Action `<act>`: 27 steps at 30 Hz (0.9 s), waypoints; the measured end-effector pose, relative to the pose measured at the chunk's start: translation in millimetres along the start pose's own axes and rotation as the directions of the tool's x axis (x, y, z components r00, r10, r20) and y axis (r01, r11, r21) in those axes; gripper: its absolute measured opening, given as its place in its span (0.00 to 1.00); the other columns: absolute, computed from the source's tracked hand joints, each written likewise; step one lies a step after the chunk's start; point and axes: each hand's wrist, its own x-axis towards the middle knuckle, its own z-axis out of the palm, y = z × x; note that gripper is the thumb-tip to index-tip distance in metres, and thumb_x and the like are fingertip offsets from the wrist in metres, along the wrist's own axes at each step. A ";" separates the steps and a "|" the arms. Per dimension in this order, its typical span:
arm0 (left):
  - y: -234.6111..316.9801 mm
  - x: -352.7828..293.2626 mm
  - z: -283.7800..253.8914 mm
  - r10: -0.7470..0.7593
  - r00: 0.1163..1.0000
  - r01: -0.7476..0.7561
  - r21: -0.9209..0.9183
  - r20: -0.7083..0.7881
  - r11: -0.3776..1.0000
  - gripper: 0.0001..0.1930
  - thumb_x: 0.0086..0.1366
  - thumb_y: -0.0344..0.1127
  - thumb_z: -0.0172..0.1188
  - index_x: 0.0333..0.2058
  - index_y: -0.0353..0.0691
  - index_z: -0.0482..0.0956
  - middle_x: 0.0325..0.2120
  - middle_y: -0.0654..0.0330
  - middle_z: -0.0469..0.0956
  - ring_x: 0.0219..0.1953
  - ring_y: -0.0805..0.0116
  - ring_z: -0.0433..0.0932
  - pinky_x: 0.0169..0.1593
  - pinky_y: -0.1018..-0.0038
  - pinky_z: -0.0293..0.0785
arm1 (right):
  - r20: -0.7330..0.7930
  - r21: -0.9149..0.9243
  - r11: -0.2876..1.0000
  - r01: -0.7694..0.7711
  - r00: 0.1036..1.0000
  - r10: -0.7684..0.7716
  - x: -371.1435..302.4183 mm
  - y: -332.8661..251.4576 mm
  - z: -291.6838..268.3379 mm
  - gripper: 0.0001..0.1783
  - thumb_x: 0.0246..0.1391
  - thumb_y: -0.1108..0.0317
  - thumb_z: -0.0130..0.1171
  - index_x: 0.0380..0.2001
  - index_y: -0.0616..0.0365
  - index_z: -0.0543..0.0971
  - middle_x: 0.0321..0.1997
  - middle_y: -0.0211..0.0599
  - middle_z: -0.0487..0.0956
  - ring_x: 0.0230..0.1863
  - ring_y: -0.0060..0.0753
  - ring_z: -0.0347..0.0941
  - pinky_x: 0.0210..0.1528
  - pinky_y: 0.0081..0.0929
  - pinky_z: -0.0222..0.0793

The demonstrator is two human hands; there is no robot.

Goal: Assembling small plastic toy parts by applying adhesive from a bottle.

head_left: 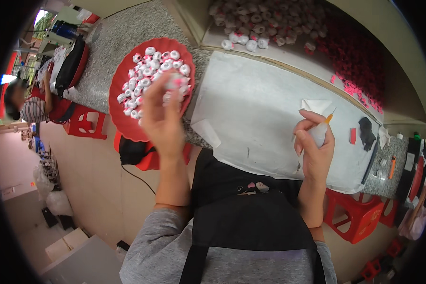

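Note:
My left hand (163, 118) is raised over the near side of a red scalloped plastic basin (119, 113), blurred by motion. Between its thumb and fingers is a small round white-and-pink piece (177, 82). Many similar white pieces with dark round openings and pink parts (147, 71) lie heaped in the basin. Over the right part of the white sheet, my right hand (314, 146) is closed around a small translucent squeeze bottle (319, 134) with an orange needle tip pointing up and away.
White paper (251, 109) covers the worktop. On it lie a folded white scrap (316, 105), a pink block (352, 136) and a black cloth (366, 133). Behind, a shelf holds piled white pieces (269, 19) and pink bits (355, 71). A person (31, 106) sits far left.

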 end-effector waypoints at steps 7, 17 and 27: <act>-0.9 29.8 28.5 0.261 0.891 -0.395 0.349 0.371 0.850 0.13 0.46 0.27 0.54 0.34 0.37 0.71 0.39 0.54 0.68 0.45 0.60 0.63 0.48 0.70 0.56 | -0.155 0.041 0.999 0.022 0.988 -0.015 -1.7 4.7 -29.6 0.13 0.39 0.79 0.47 0.34 0.64 0.65 0.18 0.28 0.62 0.13 0.14 0.53 0.12 0.10 0.48; -61.4 71.0 217.9 0.374 0.538 -0.695 0.146 0.755 0.704 0.04 0.46 0.30 0.53 0.24 0.43 0.73 0.19 0.58 0.72 0.25 0.61 0.70 0.30 0.70 0.65 | -0.262 0.094 0.996 0.009 0.965 0.016 -18.8 -2.0 -46.3 0.19 0.37 0.79 0.49 0.37 0.61 0.62 0.22 0.30 0.64 0.13 0.14 0.55 0.12 0.10 0.48; -38.6 48.1 172.3 -0.031 0.777 0.115 -0.093 0.629 0.989 0.08 0.46 0.28 0.56 0.28 0.39 0.70 0.23 0.62 0.72 0.27 0.74 0.70 0.29 0.79 0.65 | -0.139 0.061 0.989 0.138 0.982 -0.129 -23.2 -3.7 -50.1 0.20 0.39 0.75 0.44 0.40 0.62 0.58 0.35 0.40 0.62 0.21 0.26 0.63 0.15 0.16 0.62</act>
